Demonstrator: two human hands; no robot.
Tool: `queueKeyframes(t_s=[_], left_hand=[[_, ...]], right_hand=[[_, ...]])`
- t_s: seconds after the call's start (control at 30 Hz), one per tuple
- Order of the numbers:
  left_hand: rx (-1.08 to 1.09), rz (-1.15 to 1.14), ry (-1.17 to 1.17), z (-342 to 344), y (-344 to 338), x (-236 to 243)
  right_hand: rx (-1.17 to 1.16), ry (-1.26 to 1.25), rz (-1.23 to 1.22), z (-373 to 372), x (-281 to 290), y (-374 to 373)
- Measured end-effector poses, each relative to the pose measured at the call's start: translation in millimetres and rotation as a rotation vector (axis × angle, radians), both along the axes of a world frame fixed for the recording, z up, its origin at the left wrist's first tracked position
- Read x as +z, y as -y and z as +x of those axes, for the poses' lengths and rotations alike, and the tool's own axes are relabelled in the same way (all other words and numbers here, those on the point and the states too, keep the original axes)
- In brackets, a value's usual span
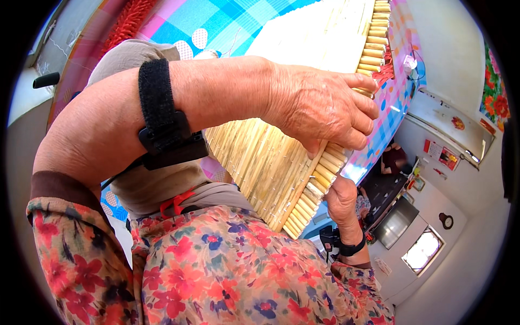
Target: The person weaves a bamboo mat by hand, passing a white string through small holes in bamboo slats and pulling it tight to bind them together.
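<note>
My left hand [319,108] reaches across a pale reed mat [254,168] with its fingers curled over the right-hand edge, where short stalk ends [309,206] form a thick fringe. My right hand [341,200] is lower down at the same edge, bent at the knuckles around it, its fingertips hidden by the mat. The upper part of the mat is washed out by bright light. Red strands [384,72] show beside its upper edge. A beige cloth bundle [124,54] and a red strip [176,203] lie partly behind my left forearm.
The checked, patterned cover [179,21] lies under the mat, with a red shaggy item [122,30] at upper left. A person in dark red [392,157] is at the right beside a dark counter [374,195]. A steel appliance [395,222] and white walls stand beyond.
</note>
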State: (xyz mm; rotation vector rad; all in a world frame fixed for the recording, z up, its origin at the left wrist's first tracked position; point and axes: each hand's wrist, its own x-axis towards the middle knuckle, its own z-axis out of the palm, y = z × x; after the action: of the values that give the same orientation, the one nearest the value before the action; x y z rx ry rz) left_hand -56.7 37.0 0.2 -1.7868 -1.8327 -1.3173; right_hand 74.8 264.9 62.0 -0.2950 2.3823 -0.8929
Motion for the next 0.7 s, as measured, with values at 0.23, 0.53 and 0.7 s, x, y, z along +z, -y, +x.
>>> queueKeyframes(t_s=[0.23, 0.53, 0.7], left_hand=[[-0.001, -0.029, -0.004, 1.0, -0.7, 1.8], [-0.004, -0.066, -0.001, 0.3, -1.7, 3.9], [-0.009, -0.074, 0.018, 0.5, -0.9, 4.7]], right_hand=[[-0.065, 0.181, -0.06, -0.6, 3.2, -4.9], [0.024, -0.166, -0.05, -5.8, -5.6, 9.2], [-0.005, -0.171, -0.024, -3.1, -2.0, 14.3]])
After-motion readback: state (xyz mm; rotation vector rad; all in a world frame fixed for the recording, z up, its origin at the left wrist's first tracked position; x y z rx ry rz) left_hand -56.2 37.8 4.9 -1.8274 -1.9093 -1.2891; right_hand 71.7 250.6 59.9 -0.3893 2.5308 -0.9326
